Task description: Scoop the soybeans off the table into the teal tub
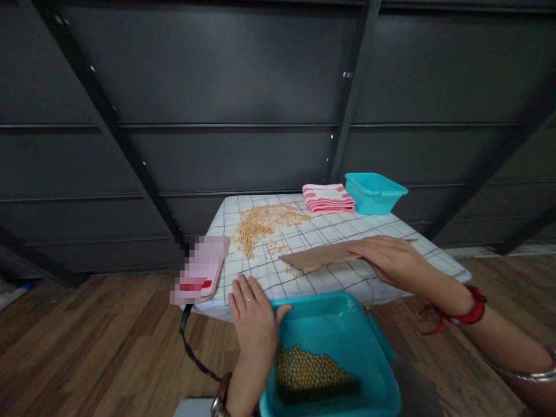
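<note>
My left hand (254, 321) grips the left rim of a teal tub (373, 370) held at the near edge of the table; a heap of yellow beans (308, 373) lies inside it. My right hand (391, 258) is closed on one end of a flat cardboard piece (317, 256) that rests on the checked tablecloth (269, 272). A scatter of loose yellow beans (260, 223) lies on the cloth beyond the cardboard, with a few beans beside the cardboard's left end.
A folded red-and-white striped cloth (328, 198) and a second teal tub (376, 191) sit at the table's far right. A pink phone (200, 272) with a dark strap overhangs the left edge. Dark panelled wall behind, wooden floor around.
</note>
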`<state>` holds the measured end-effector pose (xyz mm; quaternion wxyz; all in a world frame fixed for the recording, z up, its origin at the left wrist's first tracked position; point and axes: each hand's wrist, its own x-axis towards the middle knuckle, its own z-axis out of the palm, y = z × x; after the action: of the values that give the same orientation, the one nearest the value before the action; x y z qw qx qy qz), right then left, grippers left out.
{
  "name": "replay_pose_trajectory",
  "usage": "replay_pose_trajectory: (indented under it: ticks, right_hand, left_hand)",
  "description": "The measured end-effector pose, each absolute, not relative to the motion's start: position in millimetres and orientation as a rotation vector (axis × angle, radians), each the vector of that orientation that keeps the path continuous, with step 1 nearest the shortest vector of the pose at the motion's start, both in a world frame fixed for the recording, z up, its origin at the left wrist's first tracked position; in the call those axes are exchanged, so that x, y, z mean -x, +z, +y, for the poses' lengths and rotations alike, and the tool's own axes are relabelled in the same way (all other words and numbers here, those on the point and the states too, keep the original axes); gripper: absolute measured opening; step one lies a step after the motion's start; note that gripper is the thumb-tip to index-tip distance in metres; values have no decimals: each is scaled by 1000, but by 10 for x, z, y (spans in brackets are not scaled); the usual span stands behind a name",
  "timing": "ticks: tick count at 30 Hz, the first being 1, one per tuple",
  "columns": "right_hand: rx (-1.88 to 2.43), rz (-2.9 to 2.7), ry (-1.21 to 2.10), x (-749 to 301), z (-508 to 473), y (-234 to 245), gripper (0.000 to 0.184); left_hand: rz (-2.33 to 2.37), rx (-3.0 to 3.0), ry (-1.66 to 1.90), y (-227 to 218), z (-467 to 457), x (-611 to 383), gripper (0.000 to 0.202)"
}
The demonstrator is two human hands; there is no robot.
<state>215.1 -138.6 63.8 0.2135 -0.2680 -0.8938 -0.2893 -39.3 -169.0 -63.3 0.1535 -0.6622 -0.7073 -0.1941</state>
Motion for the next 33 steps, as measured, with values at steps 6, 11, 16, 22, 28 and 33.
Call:
replay_pose_trajectory:
  ticks: [6, 11, 16, 22, 28, 33]
  right_hand:
    - [744, -2534, -747, -2138, -1320, 588, 30]
    - [746, -2565, -665, -2150, -1455, 686, 30]
    - [767, -2615, -544, -2139, -1618, 786, 27]
    - [801, -2695, -487, -2135, -1794, 851, 22]
    - [769, -2705, -543, -2140, -1947, 858, 20]
    - [822, -2704, -497, -2156, -2030, 849, 16]
  left_hand:
    - [-2026, 1894, -564, -643, -1689, 390, 86]
    - [-2042, 1895, -556, -614, -1695, 382, 87]
    - [-2084, 1953, -532, -528, -1722, 363, 85]
    - [-2143, 1978, -541, -468, -1734, 335, 87]
    - [-2178, 2022, -575, -495, -1738, 334, 69]
    - [-2180, 2016, -652, -518, -1733, 313, 73]
